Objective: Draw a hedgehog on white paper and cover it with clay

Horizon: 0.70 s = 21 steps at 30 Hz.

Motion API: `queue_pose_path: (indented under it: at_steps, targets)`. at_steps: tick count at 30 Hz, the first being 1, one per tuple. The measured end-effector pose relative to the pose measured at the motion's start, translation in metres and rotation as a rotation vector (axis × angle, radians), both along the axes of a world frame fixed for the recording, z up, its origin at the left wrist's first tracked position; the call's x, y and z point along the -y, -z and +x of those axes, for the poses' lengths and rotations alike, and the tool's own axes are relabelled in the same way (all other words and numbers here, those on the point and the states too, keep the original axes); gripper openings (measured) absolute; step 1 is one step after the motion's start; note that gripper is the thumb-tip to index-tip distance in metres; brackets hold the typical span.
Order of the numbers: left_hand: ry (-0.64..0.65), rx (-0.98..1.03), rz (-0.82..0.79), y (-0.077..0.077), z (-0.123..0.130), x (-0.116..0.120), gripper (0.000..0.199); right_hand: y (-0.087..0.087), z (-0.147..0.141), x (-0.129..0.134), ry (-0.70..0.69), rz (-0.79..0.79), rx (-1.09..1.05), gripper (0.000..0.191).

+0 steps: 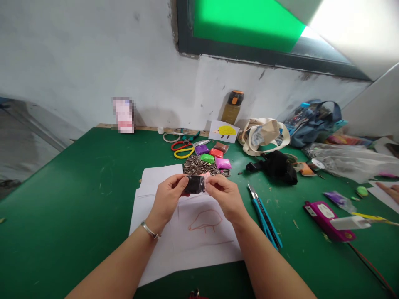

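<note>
Between my two hands is a small packet of black modelling clay [195, 184] in clear wrapping. My left hand [171, 195] pinches its left end with the thumb on top. At the other end, the fingers of my right hand [225, 195] grip the crinkled wrapper. Below lie white paper sheets [156, 249], the top one bearing an orange outline drawing [206, 220] of a rounded animal. Just beyond my hands is a pile of striped sunflower seeds [196, 166], with purple [202, 150], green [207, 158], red [216, 153], pink [223, 163] and brown [221, 146] clay packets beside it.
Scissors [183, 153] lie behind the seeds. A picture card [223, 131] leans near a bottle [232, 108]. Right of the paper is a blue utility knife [264, 220], blade out; farther right, a magenta device [328, 220] with a cord. Another person's hand [388, 191] rests at the right edge.
</note>
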<state>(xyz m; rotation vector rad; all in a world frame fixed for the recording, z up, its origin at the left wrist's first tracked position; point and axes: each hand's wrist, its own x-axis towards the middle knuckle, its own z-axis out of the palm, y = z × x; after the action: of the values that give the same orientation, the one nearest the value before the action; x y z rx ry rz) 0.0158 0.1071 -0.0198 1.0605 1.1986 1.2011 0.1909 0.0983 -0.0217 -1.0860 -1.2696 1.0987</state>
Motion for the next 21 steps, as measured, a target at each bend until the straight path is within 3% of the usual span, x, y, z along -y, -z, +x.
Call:
queue_pose_path:
  at_steps: [5,11,21]
  targets:
    - [0.003,-0.034,0.045,0.001,0.000,0.001,0.035,-0.003,-0.003,0.001,0.037,-0.102,-0.021,0.018]
    - [0.046,-0.052,0.079,0.001,0.001,0.002,0.034,-0.004,-0.003,0.000,0.079,-0.227,-0.019,0.016]
    - [0.114,-0.176,0.130,-0.011,0.004,0.005,0.024,0.007,-0.003,-0.003,-0.077,-0.531,-0.454,0.024]
